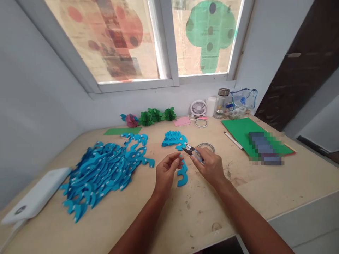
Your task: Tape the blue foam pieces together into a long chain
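Note:
My right hand [210,164] grips a pair of pliers [191,151], its dark jaws pointing left and slightly open. Close beside it, the fingertips of my left hand [168,171] are pinched together near the jaws; what lies between them is too small to make out. A curved blue piece [182,179] with white spots lies just under and right of those fingertips. Beyond the pliers is a small cluster of similar blue pieces [173,138]. To the left spreads a large heap of spotted blue pieces [103,173].
A coil of wire [206,146] lies behind my right hand. On the right are a green sheet [238,128], a pen [233,140] and a blurred-out item [266,148]. A white power bank [37,195] sits far left. A small fan [198,107] and a glass bottle [220,106] stand by the wall.

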`<action>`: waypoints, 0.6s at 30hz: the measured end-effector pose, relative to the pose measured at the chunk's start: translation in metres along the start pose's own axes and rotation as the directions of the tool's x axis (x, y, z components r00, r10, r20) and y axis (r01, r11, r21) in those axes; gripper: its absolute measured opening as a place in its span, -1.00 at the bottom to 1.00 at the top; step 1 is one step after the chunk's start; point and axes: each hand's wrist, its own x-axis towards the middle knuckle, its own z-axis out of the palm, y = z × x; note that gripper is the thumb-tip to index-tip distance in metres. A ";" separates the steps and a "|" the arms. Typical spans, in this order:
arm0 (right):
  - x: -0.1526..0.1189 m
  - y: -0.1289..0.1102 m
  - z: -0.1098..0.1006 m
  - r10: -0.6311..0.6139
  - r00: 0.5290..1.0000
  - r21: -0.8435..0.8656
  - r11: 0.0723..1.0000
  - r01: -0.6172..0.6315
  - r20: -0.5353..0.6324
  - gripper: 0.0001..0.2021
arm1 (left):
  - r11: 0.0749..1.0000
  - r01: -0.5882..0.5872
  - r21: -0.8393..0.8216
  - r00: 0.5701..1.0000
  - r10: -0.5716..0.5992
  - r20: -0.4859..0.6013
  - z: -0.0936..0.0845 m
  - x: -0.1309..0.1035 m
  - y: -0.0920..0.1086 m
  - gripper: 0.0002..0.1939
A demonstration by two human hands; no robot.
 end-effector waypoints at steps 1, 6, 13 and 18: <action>-0.001 -0.002 0.002 -0.027 0.999 -0.003 1.000 0.027 0.018 -0.71 | 0.998 0.029 -0.056 1.000 -0.028 0.009 -0.003 0.001 -0.001 -0.67; -0.003 -0.009 0.005 -0.107 0.989 -0.015 0.994 0.109 0.099 -0.71 | 0.944 0.128 -0.303 0.991 -0.111 0.074 -0.011 0.004 -0.002 -0.69; -0.003 -0.011 0.009 -0.167 0.967 0.010 0.986 0.168 0.191 -0.70 | 0.904 0.204 -0.377 0.977 -0.164 0.135 -0.020 0.009 0.003 -0.74; -0.003 -0.011 0.009 -0.184 0.958 0.018 0.983 0.185 0.220 -0.71 | 0.902 0.215 -0.374 0.975 -0.176 0.135 -0.022 0.010 0.003 -0.75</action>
